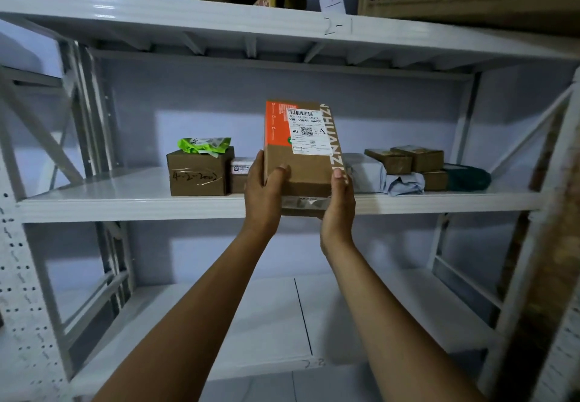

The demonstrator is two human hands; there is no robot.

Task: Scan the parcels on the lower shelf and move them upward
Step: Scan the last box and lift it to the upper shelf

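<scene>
"Where's the parcel?"

"Upright against the middle shelf's front edge, label towards us, between both hands. The left hand grips its lower left side and the right hand its lower right, thumbs on the front."

"And behind it?"

"On that shelf, a brown box to its left and grey bags to its right."
</scene>
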